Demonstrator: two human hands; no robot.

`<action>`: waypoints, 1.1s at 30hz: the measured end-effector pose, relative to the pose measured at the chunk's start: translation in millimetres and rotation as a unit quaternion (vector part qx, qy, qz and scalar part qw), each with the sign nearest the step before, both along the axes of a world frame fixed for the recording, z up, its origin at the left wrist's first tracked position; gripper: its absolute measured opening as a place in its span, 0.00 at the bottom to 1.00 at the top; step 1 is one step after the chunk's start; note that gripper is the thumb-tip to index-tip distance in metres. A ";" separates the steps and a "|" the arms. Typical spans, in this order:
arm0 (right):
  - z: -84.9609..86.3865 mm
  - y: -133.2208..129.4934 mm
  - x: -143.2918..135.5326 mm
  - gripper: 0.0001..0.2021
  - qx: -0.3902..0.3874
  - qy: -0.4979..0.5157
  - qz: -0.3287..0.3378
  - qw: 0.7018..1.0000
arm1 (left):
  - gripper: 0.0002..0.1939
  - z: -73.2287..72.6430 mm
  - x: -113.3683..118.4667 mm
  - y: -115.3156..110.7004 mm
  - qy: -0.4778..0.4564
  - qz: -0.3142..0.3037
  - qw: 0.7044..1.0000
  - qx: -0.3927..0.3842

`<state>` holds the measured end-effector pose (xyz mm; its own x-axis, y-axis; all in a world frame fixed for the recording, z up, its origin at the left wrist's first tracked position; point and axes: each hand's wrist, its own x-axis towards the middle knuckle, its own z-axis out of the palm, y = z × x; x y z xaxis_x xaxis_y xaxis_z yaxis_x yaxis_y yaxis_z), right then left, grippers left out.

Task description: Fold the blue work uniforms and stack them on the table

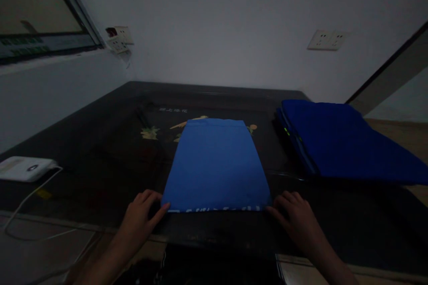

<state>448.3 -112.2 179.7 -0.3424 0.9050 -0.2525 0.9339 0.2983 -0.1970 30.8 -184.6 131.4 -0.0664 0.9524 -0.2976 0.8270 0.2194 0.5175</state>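
Observation:
A light blue folded cloth or bag [219, 164] lies flat on the dark tabletop [113, 156], with white marks along its near edge. My left hand [143, 211] grips its near left corner between thumb and fingers. At the near right corner, the thumb and fingers of my right hand [290, 211] pinch the edge in the same way. To the right lies a stack of darker blue folded fabric [347, 142], apart from both hands, with small yellow-green marks on its left side.
A white device [26, 168] with a white cable [31, 193] sits at the table's left edge, the cable hanging over the front. Behind the table is a white wall with sockets [327, 40]. A window [40, 13] is at the upper left.

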 end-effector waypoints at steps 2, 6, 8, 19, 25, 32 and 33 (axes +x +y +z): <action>-4.4 -5.4 -6.1 0.18 0.012 -0.007 -0.015 1.000 | 0.19 0.0 7.2 -1.4 0.014 0.012 1.000 0.001; -8.5 -3.5 -7.6 0.18 -0.004 0.005 -0.022 1.000 | 0.16 4.6 15.8 2.2 0.026 0.008 1.000 0.005; -8.6 -1.4 -3.8 0.17 -0.011 0.008 -0.018 1.000 | 0.16 5.6 15.2 1.8 0.037 0.001 0.999 0.011; 12.6 20.2 -35.4 0.14 0.036 0.076 0.028 0.996 | 0.20 25.4 45.5 34.2 0.039 -0.102 0.987 0.115; -16.5 31.2 -77.2 0.28 -0.045 0.074 0.218 0.972 | 0.28 17.8 89.2 69.4 -0.015 -0.358 0.930 0.086; -28.6 29.6 -71.9 0.33 -0.070 0.064 0.234 0.968 | 0.32 10.9 89.4 64.0 -0.013 -0.342 0.938 0.056; -26.1 29.9 -72.3 0.33 -0.079 0.070 0.231 0.967 | 0.32 12.3 88.3 64.1 -0.024 -0.341 0.938 0.052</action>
